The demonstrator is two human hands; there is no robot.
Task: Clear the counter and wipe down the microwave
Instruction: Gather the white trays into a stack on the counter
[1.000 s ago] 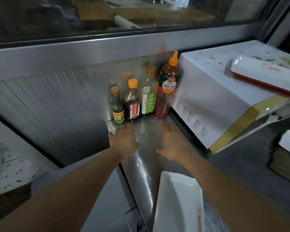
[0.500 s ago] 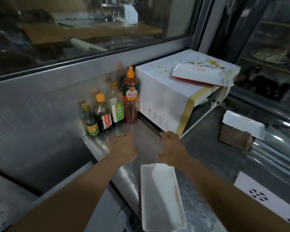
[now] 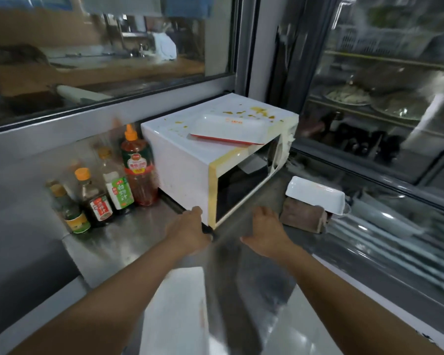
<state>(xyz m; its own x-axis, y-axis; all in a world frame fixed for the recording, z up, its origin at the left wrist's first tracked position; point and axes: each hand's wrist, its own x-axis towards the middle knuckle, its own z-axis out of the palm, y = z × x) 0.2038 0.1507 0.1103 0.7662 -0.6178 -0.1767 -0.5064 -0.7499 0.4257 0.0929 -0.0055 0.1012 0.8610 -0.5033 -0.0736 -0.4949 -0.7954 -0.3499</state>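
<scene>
The white microwave (image 3: 185, 172) with yellow trim stands on the steel counter (image 3: 118, 247), its top spattered with yellow-brown stains. A white tray with a red underside (image 3: 226, 128) lies on top of it. My left hand (image 3: 190, 231) reaches to the microwave's lower front-left corner, fingertips at the corner, holding nothing. My right hand (image 3: 264, 231) hovers in front of the dark door with its fingers stretched forward, also holding nothing. A long white tray (image 3: 174, 316) lies on the counter under my forearms.
Several sauce bottles (image 3: 118, 185) stand in a row left of the microwave against the wall. Another white tray (image 3: 315, 194) rests on a brown block (image 3: 303, 217) to the right. A glass-front cooler (image 3: 385, 103) fills the right side.
The view has swung right from the bottles to the microwave. Both hands moved right and forward, from in front of the bottles to the microwave's front edge.
</scene>
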